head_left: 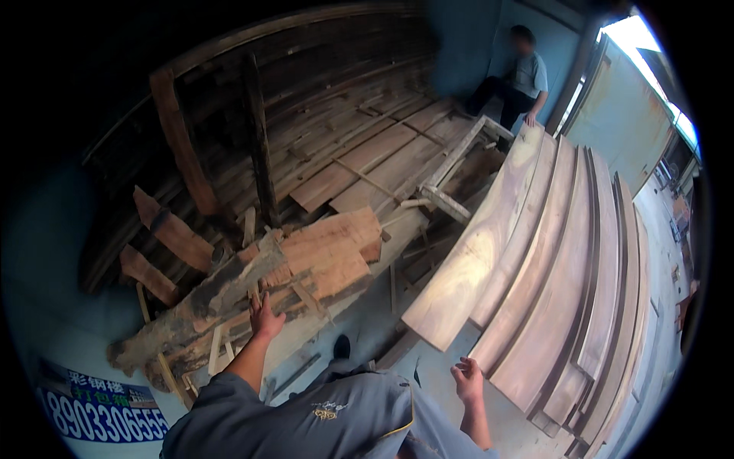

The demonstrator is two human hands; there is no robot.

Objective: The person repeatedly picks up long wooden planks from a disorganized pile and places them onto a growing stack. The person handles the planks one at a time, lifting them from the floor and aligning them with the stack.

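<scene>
My left hand (266, 318) reaches over the near edge of a rough wood pile, its fingers and thumb apart. Small sticks and a bark-edged slab (229, 287) lie close to its fingertips; whether it touches them I cannot tell. Beyond it rest reddish, split wood pieces (325, 252). My right hand (468, 380) is raised by the near ends of a stack of long sawn boards (535, 344), fingers loosely bent, with nothing visible in them. The pale top board (474, 260) juts out on the stack's left side, just beyond that hand.
At the far end of the boards a person (527, 76) rests a hand on the stack. A wooden frame (451, 172) stands between the stack and more planks (359, 164). Upright posts (261, 141) rise at the left. A printed sign (99, 402) hangs lower left.
</scene>
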